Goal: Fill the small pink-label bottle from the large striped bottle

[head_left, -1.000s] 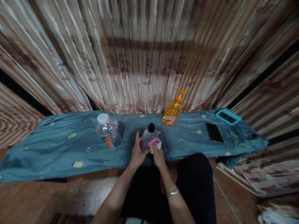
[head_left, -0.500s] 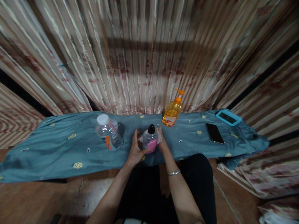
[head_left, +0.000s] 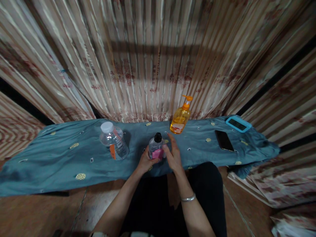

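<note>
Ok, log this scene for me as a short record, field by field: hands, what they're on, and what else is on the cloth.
left hand: wrapped on the near side of the small black-capped bottle
right hand: fingers spread, touching the same bottle's right side
bottle label: pink, facing the camera
surface: blue cloth
left of the hands: clear white-capped bottle, tilted
behind: orange pump bottle, upright
right end: black phone, flat; blue-cased device
backdrop: striped curtain

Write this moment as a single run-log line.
left hand: holds small black-capped bottle | right hand: fingers on its pink label | bottle upright on blue cloth | behind: orange pump bottle
</note>
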Demonstrator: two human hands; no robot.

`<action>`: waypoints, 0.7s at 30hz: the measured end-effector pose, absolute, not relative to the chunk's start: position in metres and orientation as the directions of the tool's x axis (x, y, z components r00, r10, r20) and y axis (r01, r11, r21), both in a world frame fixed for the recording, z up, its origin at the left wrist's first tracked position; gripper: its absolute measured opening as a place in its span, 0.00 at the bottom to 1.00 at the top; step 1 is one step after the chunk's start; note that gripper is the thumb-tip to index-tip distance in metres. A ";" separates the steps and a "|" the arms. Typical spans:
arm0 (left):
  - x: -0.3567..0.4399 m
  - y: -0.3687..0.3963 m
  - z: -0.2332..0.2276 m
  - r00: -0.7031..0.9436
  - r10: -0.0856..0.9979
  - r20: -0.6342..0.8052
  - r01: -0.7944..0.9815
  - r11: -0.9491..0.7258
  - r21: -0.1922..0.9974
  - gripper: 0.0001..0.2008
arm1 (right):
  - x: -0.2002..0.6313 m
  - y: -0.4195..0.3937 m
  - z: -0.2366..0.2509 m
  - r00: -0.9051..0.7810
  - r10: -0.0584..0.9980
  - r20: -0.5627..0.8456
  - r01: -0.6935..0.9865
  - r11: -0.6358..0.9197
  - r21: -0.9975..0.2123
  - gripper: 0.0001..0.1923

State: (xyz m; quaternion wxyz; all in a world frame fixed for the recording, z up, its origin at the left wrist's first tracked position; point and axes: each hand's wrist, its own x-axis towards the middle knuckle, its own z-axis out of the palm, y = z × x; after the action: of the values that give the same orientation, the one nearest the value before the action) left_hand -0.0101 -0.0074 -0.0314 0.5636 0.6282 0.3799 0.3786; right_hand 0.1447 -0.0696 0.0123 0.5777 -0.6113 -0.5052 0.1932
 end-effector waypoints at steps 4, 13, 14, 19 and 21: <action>-0.015 -0.010 -0.033 0.417 0.908 0.048 0.170 -0.130 0.977 0.26 | 0.136 -0.068 0.038 0.253 0.889 0.381 0.492 0.221 -0.842 0.28; -0.016 -0.011 -0.028 0.407 0.912 0.051 0.249 -0.164 0.954 0.24 | 0.143 -0.071 0.053 0.225 0.925 0.307 0.583 0.125 -0.803 0.21; -0.017 -0.012 -0.027 0.408 0.911 0.052 0.252 -0.167 0.953 0.25 | 0.144 -0.075 0.053 0.251 0.918 0.305 0.587 0.106 -0.803 0.21; -0.014 -0.013 -0.024 0.352 0.933 -0.073 0.088 0.045 0.995 0.34 | 0.150 -0.090 0.064 0.393 0.858 0.331 0.575 0.052 -0.816 0.21; -0.009 -0.014 -0.025 0.336 0.931 -0.140 -0.050 0.166 0.985 0.33 | 0.154 -0.090 0.069 0.430 0.831 0.352 0.561 0.060 -0.826 0.21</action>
State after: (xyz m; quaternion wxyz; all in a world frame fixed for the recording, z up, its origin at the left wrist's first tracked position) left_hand -0.0091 -0.0139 -0.0249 0.6333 0.5165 0.4267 0.3874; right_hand 0.1537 -0.0896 0.0691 0.5123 -0.6726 -0.5173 0.1322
